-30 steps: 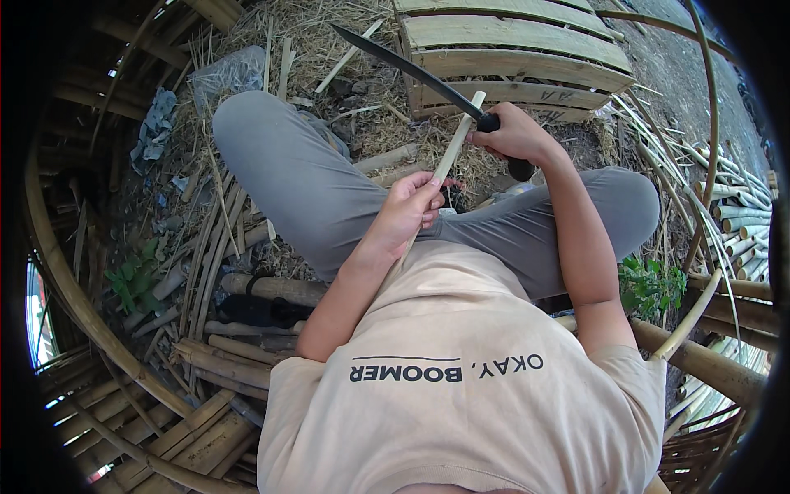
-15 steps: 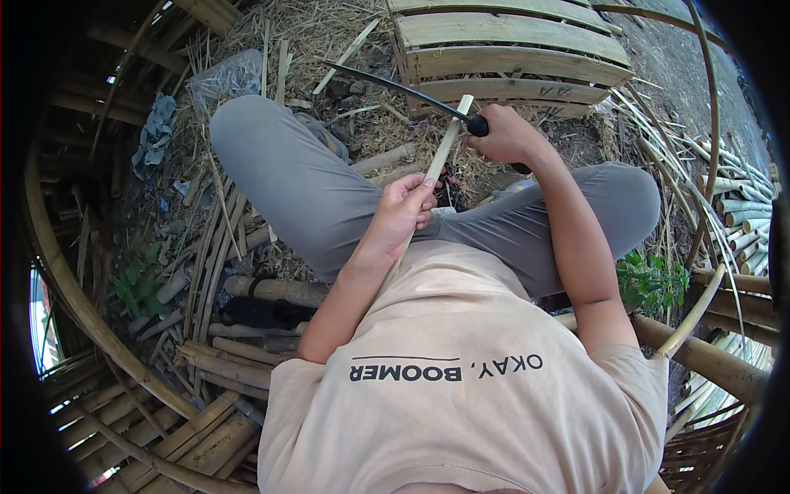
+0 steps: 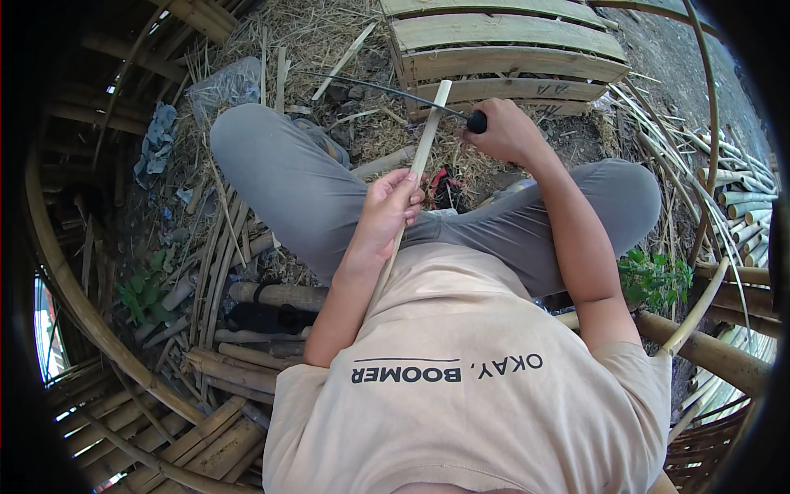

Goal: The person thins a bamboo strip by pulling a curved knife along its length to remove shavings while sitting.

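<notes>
A pale bamboo strip (image 3: 427,136) slants up and away from my lap. My left hand (image 3: 387,207) is closed round it at about its middle, thumb on top. My right hand (image 3: 508,132) grips the black handle of a long-bladed knife (image 3: 384,88). The thin dark blade reaches out to the left and crosses the strip just below its far end; whether it touches the wood or passes behind it I cannot tell. The strip's near end disappears against my shirt and left forearm.
A slatted wooden crate (image 3: 506,49) stands ahead on ground strewn with shavings. Bamboo poles (image 3: 745,218) are piled at the right. Clear plastic (image 3: 226,89) and blue cloth (image 3: 156,138) lie at the left. Beside my left leg are cut bamboo lengths (image 3: 239,362).
The strip and my left hand have shifted slightly left, and the strip stands a bit steeper. The knife has turned so its blade shows thinner, its tip further left.
</notes>
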Demonstrator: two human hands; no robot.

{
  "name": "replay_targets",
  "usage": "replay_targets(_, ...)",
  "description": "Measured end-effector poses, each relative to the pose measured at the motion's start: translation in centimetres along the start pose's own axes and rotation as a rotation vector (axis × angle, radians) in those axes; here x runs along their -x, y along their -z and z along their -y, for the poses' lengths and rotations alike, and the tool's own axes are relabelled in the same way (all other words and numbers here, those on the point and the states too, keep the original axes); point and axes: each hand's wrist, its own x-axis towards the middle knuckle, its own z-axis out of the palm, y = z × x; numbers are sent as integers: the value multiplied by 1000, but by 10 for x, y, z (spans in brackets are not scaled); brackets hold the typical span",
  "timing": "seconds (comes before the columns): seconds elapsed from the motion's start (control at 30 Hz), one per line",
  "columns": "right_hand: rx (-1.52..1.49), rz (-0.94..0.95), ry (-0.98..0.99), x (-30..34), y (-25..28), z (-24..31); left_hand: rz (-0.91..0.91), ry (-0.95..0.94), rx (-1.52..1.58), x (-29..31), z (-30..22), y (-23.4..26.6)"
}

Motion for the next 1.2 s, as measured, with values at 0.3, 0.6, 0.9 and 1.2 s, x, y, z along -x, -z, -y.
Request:
replay_targets(0.3, -178, -114, 42, -1, 20, -4, -40, -176, -33, 15, -31, 2)
replay_targets(0.6, -222, -265, 70, 1, 18, 6, -37, -189, -38, 20, -35, -3)
replay_targets(0.9, -85, -261, 171, 13, 8, 28, -71, -296, -220, 23, -24, -17)
replay_targets(1.2, 71, -403, 202, 10, 4, 21, -57, -351, -242, 33, -28, -27)
